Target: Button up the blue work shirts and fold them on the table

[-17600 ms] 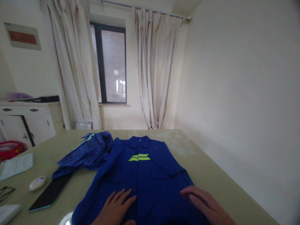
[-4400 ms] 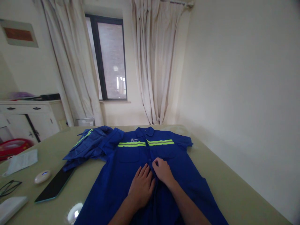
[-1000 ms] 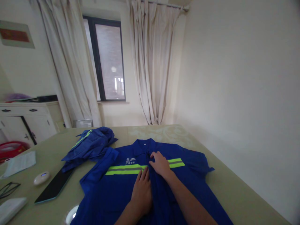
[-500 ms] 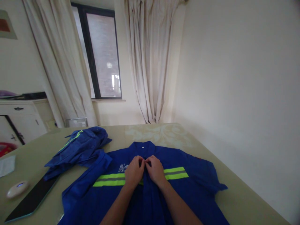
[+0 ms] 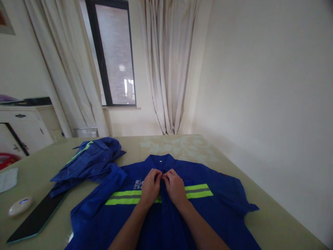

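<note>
Left grip point(image 5: 151, 185) moved up, shirt point(image 5: 166, 218) pinched just below collar point(image 5: 169, 161)

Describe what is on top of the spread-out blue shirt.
The left hand and right hand pinch the blue shirt below its collar, covering part of the yellow-green stripe and white lettering. The exact spot they pinch is hidden.

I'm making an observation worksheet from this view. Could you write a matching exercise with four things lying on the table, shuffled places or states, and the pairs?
1. spread-out shirt
2. second blue garment
3. black slab
4. white oval device

a. left of item 3
b. heaped
c. far end under item 2
d. front pinched by left hand and right hand

Pairs: 1-d, 2-b, 3-c, 4-a
</note>
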Motion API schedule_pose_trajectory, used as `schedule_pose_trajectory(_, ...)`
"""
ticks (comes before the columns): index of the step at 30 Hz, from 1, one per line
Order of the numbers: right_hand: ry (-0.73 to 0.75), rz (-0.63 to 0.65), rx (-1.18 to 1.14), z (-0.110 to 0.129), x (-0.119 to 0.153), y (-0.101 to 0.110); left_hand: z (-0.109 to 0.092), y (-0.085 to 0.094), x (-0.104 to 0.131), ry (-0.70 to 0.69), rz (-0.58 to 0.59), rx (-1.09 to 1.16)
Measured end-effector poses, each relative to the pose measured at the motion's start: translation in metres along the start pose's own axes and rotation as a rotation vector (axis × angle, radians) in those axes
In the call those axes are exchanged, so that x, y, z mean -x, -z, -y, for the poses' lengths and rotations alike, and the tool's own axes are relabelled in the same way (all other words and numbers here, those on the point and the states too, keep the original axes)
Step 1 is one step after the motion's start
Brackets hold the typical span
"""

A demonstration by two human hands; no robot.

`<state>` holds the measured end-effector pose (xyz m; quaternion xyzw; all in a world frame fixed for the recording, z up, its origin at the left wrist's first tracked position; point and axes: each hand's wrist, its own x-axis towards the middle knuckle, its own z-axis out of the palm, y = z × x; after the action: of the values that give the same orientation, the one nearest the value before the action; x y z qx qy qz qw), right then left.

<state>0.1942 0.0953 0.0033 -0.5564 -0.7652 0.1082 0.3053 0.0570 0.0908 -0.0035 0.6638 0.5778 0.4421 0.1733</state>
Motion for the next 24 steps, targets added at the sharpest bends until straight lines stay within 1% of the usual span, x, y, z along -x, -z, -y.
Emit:
schedule_pose_trajectory(2,0.015,-0.037,0.006,0.000,0.002,-0.001,0.000,0.001,-0.001,-0.040,-0.020,0.052)
schedule_pose_trajectory(6,0.020,-0.063,0.054,0.000,0.003,-0.002,0.002,0.000,-0.002,-0.083,-0.043,0.117)
schedule_pose_trajectory(11,-0.031,-0.052,0.113,-0.001,0.001,-0.001,0.004,-0.003,-0.002,-0.095,-0.006,0.162)
schedule_pose_trajectory(14,-0.031,-0.050,0.126,-0.001,0.000,-0.001,0.007,-0.004,-0.002,-0.067,0.001,0.172)
schedule_pose_trajectory(17,0.030,-0.045,0.073,-0.003,0.000,-0.001,0.012,-0.006,-0.002,-0.014,0.004,0.159)
schedule_pose_trajectory(21,0.070,0.024,0.092,-0.004,0.000,-0.002,0.018,-0.009,-0.001,0.032,-0.004,0.125)
schedule_pose_trajectory(24,0.103,0.049,0.130,-0.002,0.000,-0.002,0.020,-0.011,-0.001,0.043,-0.027,0.116)
